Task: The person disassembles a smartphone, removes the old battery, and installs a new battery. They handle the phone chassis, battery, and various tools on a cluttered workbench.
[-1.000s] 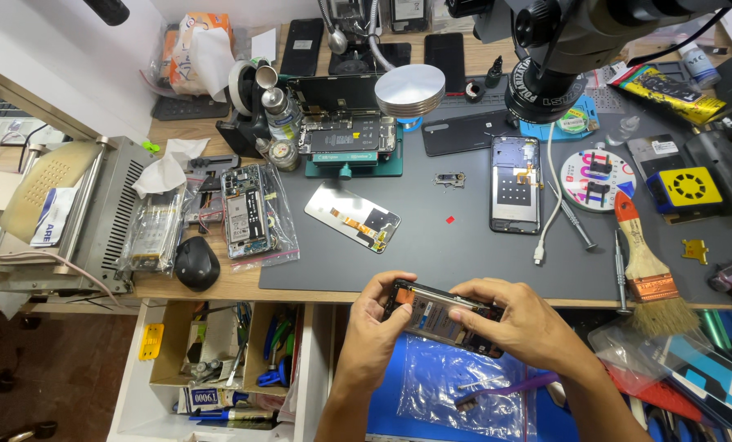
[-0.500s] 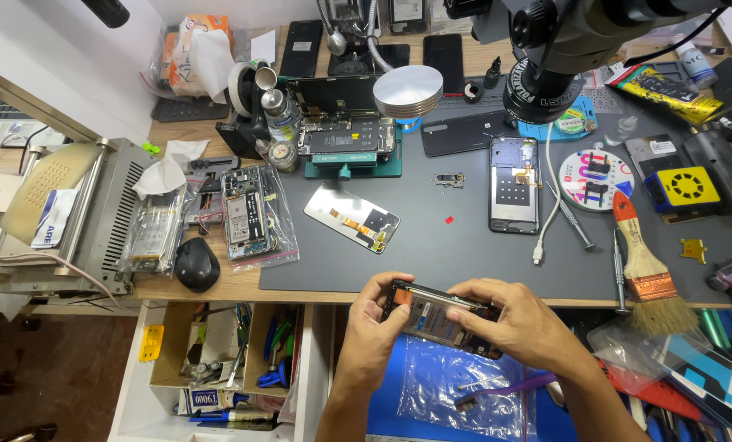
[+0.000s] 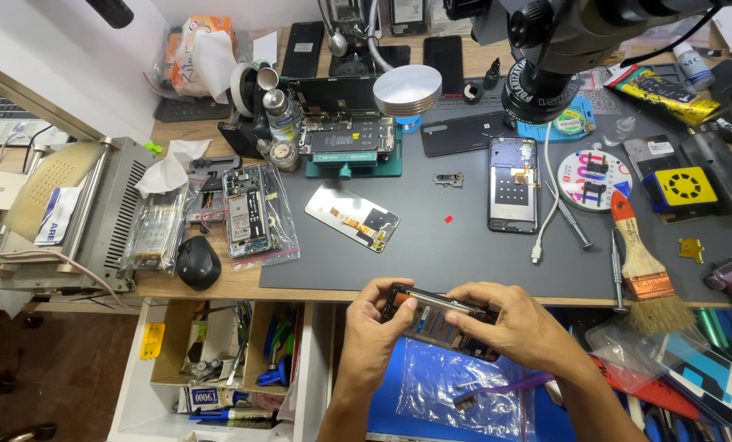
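Clearly, from the head view, we hold one opened phone [image 3: 440, 319] in front of the worktop [image 3: 464, 254] edge, above a plastic bag [image 3: 456, 385], so loose bits likely drop there. Our left hand [image 3: 374, 327] clamps its left end, fingers closed round it; our right hand [image 3: 517, 323] covers the right end, fingers curled on the frame. On the mat we count one loose screen [image 3: 352, 216], one bare back shell [image 3: 513, 184], one brush [image 3: 644, 270] and two screwdrivers [image 3: 616, 270].

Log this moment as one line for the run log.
left hand: grips phone frame | right hand: grips frame's other end | over blue bag, below mat
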